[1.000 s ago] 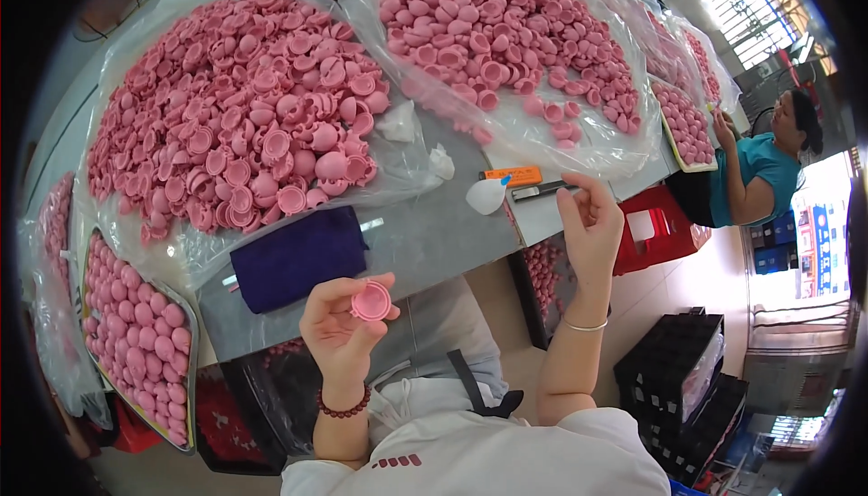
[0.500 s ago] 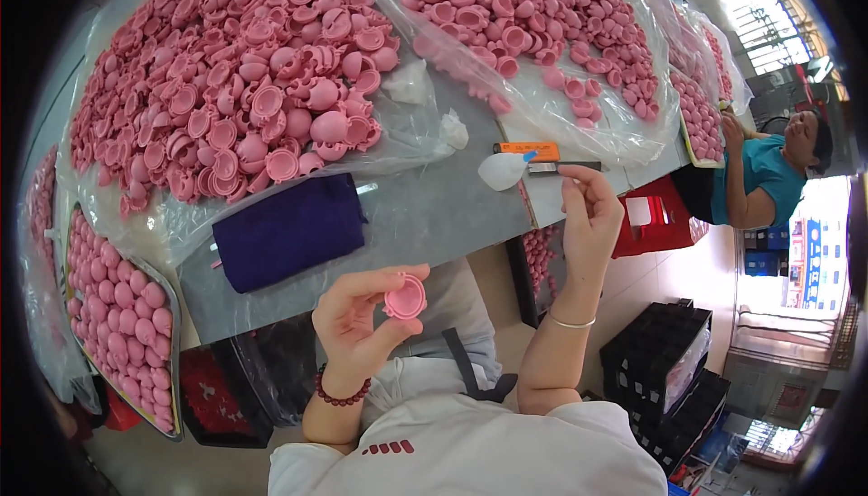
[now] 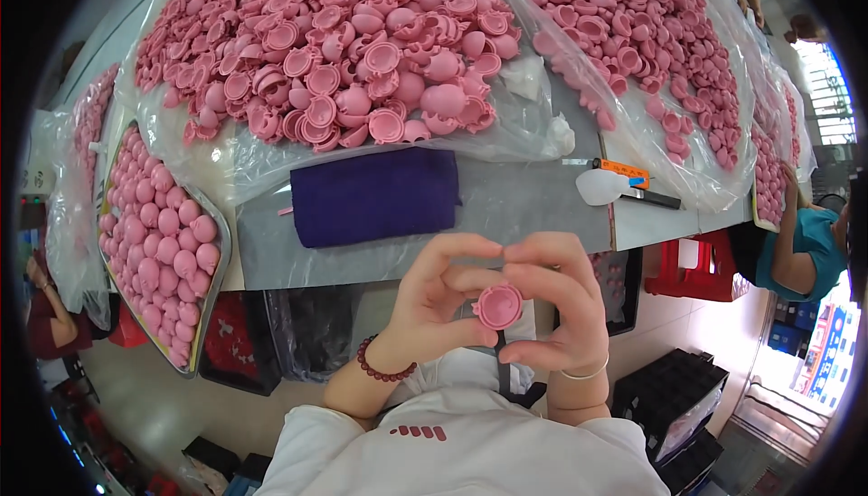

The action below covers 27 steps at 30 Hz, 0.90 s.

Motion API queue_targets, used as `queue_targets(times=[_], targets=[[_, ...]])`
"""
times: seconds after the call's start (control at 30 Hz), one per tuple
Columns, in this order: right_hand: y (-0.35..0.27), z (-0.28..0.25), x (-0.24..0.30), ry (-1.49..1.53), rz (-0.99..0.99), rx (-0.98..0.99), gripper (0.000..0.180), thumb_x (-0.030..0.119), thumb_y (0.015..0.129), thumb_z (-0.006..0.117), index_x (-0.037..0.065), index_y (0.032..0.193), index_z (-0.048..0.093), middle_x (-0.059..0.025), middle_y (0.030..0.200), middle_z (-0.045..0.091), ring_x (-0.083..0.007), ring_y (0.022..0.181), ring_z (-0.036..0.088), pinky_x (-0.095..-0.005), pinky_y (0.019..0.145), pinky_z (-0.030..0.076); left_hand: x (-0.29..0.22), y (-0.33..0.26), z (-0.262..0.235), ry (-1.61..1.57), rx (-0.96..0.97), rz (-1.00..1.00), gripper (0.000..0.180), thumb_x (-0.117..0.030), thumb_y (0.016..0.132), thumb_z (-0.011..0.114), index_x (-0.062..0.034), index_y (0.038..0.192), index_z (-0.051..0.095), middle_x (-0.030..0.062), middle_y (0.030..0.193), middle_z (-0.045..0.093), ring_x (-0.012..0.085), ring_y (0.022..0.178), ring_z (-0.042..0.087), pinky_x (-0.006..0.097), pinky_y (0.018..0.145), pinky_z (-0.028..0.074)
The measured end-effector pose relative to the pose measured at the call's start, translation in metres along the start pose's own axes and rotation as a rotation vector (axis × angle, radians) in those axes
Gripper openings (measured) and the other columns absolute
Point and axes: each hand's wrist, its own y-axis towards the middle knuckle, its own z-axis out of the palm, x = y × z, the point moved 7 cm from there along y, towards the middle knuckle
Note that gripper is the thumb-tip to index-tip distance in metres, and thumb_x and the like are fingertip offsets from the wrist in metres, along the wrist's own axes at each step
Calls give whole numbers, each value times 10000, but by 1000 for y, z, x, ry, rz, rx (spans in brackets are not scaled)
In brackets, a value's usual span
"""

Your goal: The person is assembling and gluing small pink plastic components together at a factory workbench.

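Observation:
A small round pink plastic half shell (image 3: 498, 307) with a raised rim and little side tabs faces up, hollow side showing. My left hand (image 3: 443, 302) grips it between thumb and fingers. Around its right side curves my right hand (image 3: 565, 302), with a gap between its thumb and fingers; whether it touches the shell I cannot tell. Both hands are in front of the table's near edge, above my lap. Behind them on the grey table (image 3: 533, 202) lies a folded dark purple cloth (image 3: 375, 196).
Pink shells pile up (image 3: 353, 53) on clear plastic sheeting, with another heap (image 3: 633, 35) at far right. A tray (image 3: 212, 292) of pink balls stands left. A white blue-tipped bottle (image 3: 599, 188), orange packet (image 3: 626, 170) and dark narrow tool (image 3: 655, 198) lie right. A co-worker (image 3: 800, 252) sits beyond.
My right hand has come from beside the bottle to the shell, its fingers spreading from a near pinch into a curve. My left hand still holds the shell. The view has shifted left.

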Motion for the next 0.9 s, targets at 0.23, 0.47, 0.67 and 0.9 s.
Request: queue_targets(times=[0.23, 0.47, 0.67, 0.9], targets=[[2, 8, -5, 67, 79, 10, 402, 286, 625, 764, 33, 903, 619, -80, 949, 567, -220, 846, 528, -306, 685, 430, 9, -2, -2, -154, 24, -56, 693, -47, 709, 734, -41, 1238, 286, 141, 1058, 600, 200, 1011, 558, 318, 872, 420], [3, 3, 0, 86, 51, -4, 412, 143, 564, 777, 76, 942, 626, -32, 930, 586, -225, 844, 532, -334, 721, 435, 8, -1, -1, -165, 5, -50, 723, -161, 684, 775, -20, 1227, 318, 129, 1056, 595, 208, 1013, 559, 322, 879, 420], [0, -1, 6, 87, -36, -38, 379, 333, 617, 763, 57, 840, 630, -48, 854, 607, -221, 800, 526, -294, 660, 429, 5, 0, 3, -35, 94, -18, 671, -124, 665, 782, -14, 1187, 374, 114, 1059, 586, 187, 989, 572, 318, 875, 407], [-3, -1, 9, 108, -70, -49, 367, 332, 615, 766, 65, 829, 633, -47, 836, 606, -214, 780, 521, -298, 643, 425, 3, -3, 6, -45, 71, -21, 644, -90, 658, 781, -12, 1169, 396, 106, 1050, 588, 176, 971, 579, 318, 872, 405]])
